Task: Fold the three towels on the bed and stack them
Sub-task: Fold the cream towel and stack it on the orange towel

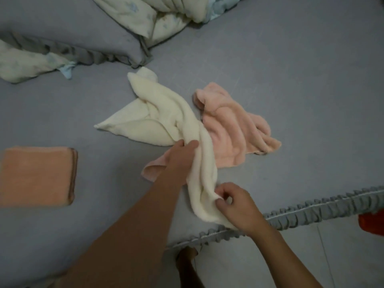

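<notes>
A crumpled cream towel lies stretched across the middle of the grey bed. My left hand grips it at its middle. My right hand pinches its near end by the bed's front edge. A crumpled pink towel lies beside and partly under the cream one, to the right. An orange towel lies folded into a flat rectangle at the left of the bed.
A grey pillow and a bunched pale quilt lie at the back of the bed. The ruffled bed edge runs along the front right, with tiled floor and a red object beyond it.
</notes>
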